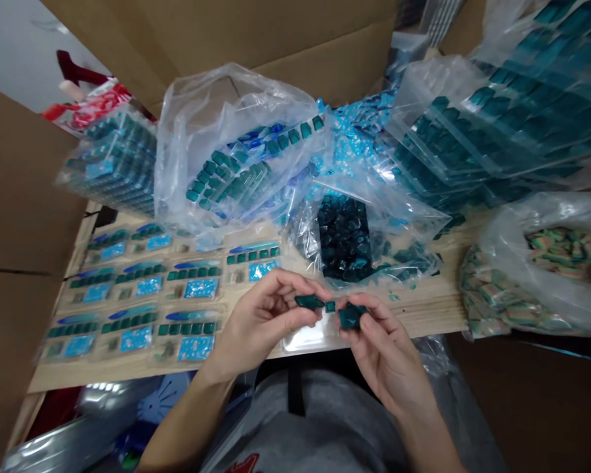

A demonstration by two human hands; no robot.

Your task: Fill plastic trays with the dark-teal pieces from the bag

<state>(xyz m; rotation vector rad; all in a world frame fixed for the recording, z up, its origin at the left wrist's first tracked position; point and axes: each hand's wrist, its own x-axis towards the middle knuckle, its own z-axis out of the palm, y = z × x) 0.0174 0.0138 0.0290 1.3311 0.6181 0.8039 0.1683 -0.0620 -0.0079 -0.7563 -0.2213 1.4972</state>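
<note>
My left hand pinches a dark green glossy plastic piece between thumb and fingers. My right hand grips a broader dark teal plastic piece close by. Between the fingertips of both hands shows a small square green piece; whether it is joined to the others I cannot tell. Below the hands, at the table's front edge, lies a clear plastic tray, partly hidden by them. Just beyond them, an open clear bag holds a heap of dark teal pieces.
Rows of clear packs with green squares and blue packets lie at left. Behind are a stack of packs, a large plastic bag, blue packets and strips of teal pieces. A bag of striped blocks stands right.
</note>
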